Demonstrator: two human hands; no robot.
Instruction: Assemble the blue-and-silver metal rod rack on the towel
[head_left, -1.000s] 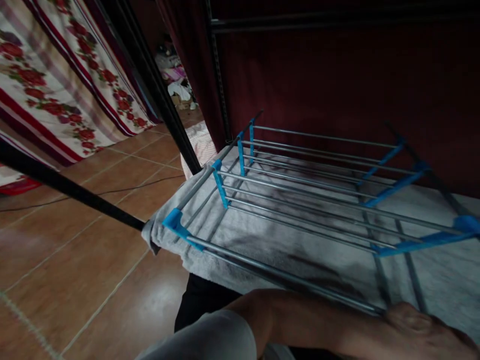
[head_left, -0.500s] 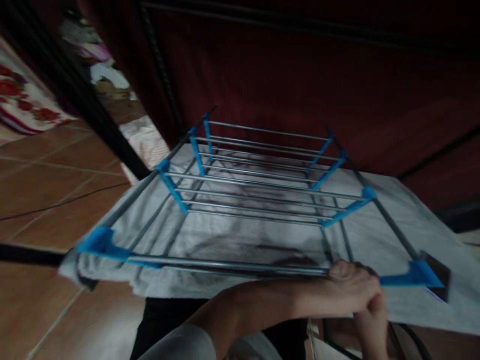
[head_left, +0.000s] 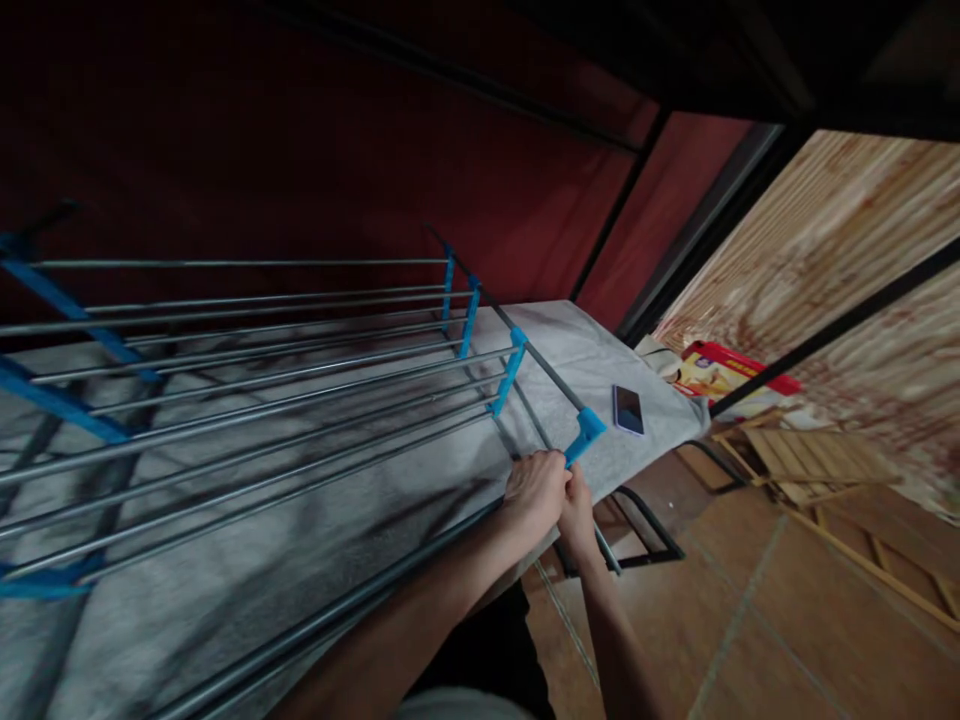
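Observation:
A rack of grey metal rods with blue plastic joints [head_left: 510, 372] lies on a grey cloth-covered surface [head_left: 405, 470]. Close to the front right blue corner piece [head_left: 585, 434], my left hand [head_left: 536, 490] is wrapped round the rack's front rod. My right hand [head_left: 576, 507] is closed right beside it, touching it, at the end of the corner piece. The lower end of a thin grey tube [head_left: 609, 550] shows below my right hand. My fingertips are partly hidden by the hands themselves.
A phone [head_left: 628, 410] lies on the cloth right of the corner piece. Beyond the surface are a red and yellow package [head_left: 731, 372], a folded wooden chair [head_left: 817, 465] and a black metal frame [head_left: 649, 530]. A dark red panel [head_left: 337, 170] stands behind the rack.
The view has swung to the right, so the rack appears further left and the phone shows fully. Both hands remain together near the front right corner, and more of my right hand is visible.

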